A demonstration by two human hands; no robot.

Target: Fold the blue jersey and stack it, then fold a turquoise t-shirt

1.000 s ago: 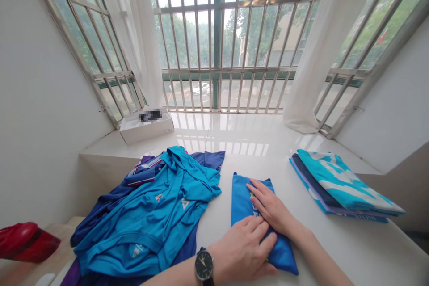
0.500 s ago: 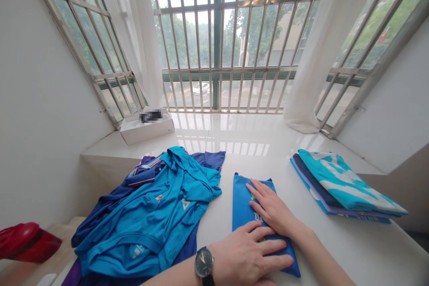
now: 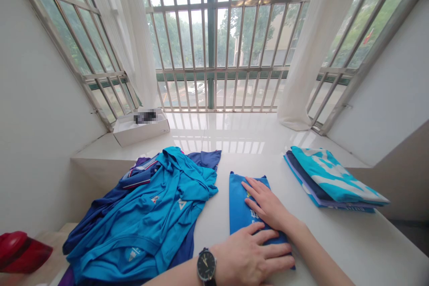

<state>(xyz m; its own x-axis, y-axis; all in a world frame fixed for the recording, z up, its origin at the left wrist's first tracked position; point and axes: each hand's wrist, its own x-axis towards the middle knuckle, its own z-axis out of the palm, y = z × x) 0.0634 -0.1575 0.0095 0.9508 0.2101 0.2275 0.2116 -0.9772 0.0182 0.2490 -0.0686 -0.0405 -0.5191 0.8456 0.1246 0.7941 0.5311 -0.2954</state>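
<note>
A folded bright-blue garment (image 3: 240, 208) lies flat on the white sill, with printed lettering partly showing. My right hand (image 3: 266, 203) rests on its upper part, fingers spread and pointing up-left. My left hand (image 3: 253, 259), with a black wristwatch (image 3: 206, 266) on its wrist, lies flat across the lower part. Both hands press on the cloth without gripping it, and they hide most of its lower end. To the left lies a loose heap of blue and purple sportswear (image 3: 144, 214), with the left hand just beside it.
A stack of folded shirts (image 3: 330, 181) lies to the right on the white sill (image 3: 214, 136). A white box (image 3: 140, 129) stands at the back left. Barred windows (image 3: 211, 40) and white curtains rise behind. A red object (image 3: 20, 252) sits at lower left.
My left hand has flattened out and slid right across the folded garment, from curled fingers to straight ones. The right hand has barely moved. The whole view has shifted slightly.
</note>
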